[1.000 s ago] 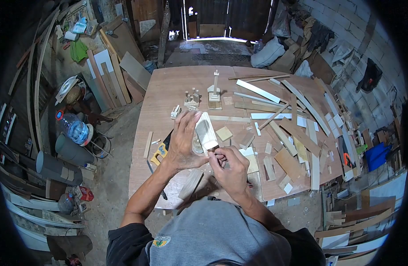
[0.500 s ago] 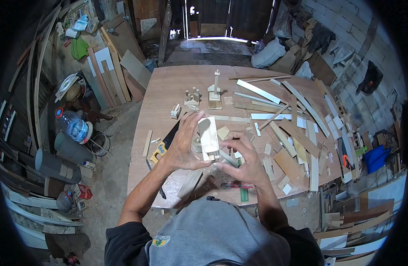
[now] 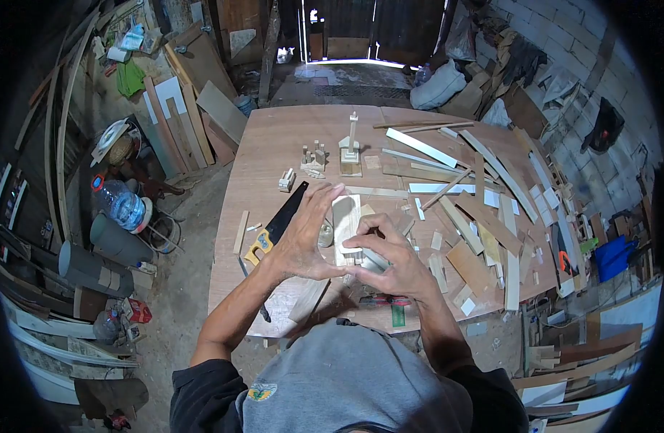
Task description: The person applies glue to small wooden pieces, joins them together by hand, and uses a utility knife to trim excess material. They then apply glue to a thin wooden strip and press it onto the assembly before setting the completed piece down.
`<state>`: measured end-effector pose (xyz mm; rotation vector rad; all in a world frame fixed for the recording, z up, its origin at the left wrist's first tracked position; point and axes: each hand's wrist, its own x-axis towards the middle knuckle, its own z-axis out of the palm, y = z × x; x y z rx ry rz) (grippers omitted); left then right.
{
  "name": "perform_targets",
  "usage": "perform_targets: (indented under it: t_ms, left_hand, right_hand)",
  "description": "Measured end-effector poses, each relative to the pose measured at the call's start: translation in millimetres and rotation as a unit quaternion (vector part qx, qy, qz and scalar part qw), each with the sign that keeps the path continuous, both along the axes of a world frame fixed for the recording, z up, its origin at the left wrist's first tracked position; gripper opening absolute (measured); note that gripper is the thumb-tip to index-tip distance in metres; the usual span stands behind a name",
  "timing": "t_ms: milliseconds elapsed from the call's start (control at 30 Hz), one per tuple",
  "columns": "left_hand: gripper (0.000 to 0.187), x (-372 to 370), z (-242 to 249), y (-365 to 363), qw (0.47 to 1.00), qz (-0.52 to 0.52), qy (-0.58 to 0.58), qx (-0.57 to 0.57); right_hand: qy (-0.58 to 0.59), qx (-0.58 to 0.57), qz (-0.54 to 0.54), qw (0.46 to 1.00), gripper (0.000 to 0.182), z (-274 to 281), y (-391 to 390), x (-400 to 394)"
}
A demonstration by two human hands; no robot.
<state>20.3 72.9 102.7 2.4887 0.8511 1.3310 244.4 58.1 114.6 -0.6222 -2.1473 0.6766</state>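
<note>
My left hand (image 3: 303,242) and my right hand (image 3: 389,263) both hold a pale wooden block piece (image 3: 346,220) upright above the near middle of the plywood table (image 3: 274,144). The left palm cups its left side with fingers spread upward. The right fingers wrap its lower right end. A small glass jar (image 3: 324,234) sits on the table just behind the left thumb. Small glued wooden models (image 3: 350,151) stand farther back on the table.
A hand saw with a yellow handle (image 3: 270,234) lies left of my left hand. Many wood strips and offcuts (image 3: 476,216) cover the table's right half. A red tool (image 3: 382,299) and green square lie at the near edge. Boards, pipes and a water bottle (image 3: 119,206) crowd the floor on the left.
My right hand let go of a small tool, moved up and closed on the block's lower end. The block was turned more upright and shifted slightly right.
</note>
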Motion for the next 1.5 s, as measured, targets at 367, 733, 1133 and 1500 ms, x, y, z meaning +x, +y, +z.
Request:
perform_targets:
  t_ms: [367,733,1133,1500]
  left_hand:
    - [0.122,0,-4,0,1.000,0.003,0.007,0.019]
    - [0.119,-1,-7,0,0.994,0.095,0.009,0.051]
    - [0.115,4,-12,2,0.989,0.122,0.015,0.080]
    - [0.115,1,-14,4,0.988,0.129,0.010,0.089]
  right_hand:
    - [0.014,-0.005,0.009,1.000,0.046,-4,-1,0]
    - [0.120,-0.037,-0.233,0.964,0.025,-20,-32,-17]
    - [0.128,0.009,-0.314,0.941,0.020,-33,-36,-49]
    - [0.143,0.026,-0.306,0.941,0.017,-35,-32,-56]
